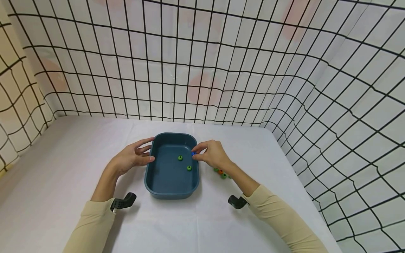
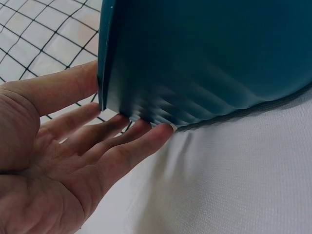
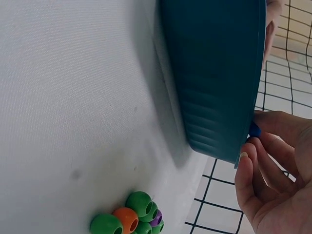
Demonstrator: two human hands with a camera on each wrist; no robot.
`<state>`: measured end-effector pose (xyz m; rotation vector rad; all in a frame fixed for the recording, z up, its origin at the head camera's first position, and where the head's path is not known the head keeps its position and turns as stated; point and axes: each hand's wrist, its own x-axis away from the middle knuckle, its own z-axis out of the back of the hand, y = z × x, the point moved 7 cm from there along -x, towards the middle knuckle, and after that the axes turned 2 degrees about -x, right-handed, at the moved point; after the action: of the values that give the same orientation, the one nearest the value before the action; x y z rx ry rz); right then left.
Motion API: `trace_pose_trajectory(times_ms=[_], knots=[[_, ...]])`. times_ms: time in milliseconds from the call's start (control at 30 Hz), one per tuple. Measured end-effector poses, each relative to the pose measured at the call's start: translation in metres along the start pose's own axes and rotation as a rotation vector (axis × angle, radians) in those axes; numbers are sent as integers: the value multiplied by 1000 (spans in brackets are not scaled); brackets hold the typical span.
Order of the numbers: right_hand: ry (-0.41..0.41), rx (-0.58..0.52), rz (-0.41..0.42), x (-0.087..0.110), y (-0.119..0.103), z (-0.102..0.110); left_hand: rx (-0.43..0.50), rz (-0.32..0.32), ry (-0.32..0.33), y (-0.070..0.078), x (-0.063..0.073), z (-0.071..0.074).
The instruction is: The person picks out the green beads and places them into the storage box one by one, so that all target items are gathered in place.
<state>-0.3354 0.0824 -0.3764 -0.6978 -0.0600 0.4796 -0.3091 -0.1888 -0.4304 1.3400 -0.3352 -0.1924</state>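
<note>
A blue-green rectangular tub [image 1: 172, 186] stands on the table with two green beads [image 1: 180, 158] on its floor. My right hand [image 1: 213, 154] pinches a blue bead [image 3: 254, 129] between thumb and fingers at the tub's right rim. My left hand [image 1: 131, 158] touches the tub's left side, its fingers extended along the wall; in the left wrist view the left fingers [image 2: 131, 148] lie against the ribbed outside. To the right of the tub, partly hidden by my right forearm in the head view, lies a cluster of green, orange and purple beads [image 3: 139, 204].
A white cloth [image 1: 177, 225] covers the table. Black grid netting [image 1: 161, 63] with white sheeting behind rises along the back and right side, and more stands at the left. A black wrist camera [image 1: 124, 201] sticks out from each sleeve.
</note>
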Motion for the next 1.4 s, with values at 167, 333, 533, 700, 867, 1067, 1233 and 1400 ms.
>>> trace_pose_trajectory(times_ms=[167, 333, 533, 700, 867, 1067, 1233, 1400], knots=[[3, -3, -7, 0, 1, -1, 1, -2, -1, 0, 0, 0], [6, -7, -12, 0, 1, 0, 4, -2, -3, 1, 0, 0], [10, 0, -15, 1, 1, 0, 6, -5, -7, 1, 1, -1], [8, -3, -17, 1, 0, 1, 9, -12, -13, 2, 1, -1], [5, -5, -21, 3, 0, 2, 13, -17, -17, 1, 0, -1], [6, -4, -36, 4, 2, 4, 1, -11, -9, 0, -1, -1], [8, -20, -39, 7, 4, 8, -5, -6, -2, 0, -1, 0], [16, -14, -50, 12, 9, 15, -7, 0, -1, -1, 0, 0]])
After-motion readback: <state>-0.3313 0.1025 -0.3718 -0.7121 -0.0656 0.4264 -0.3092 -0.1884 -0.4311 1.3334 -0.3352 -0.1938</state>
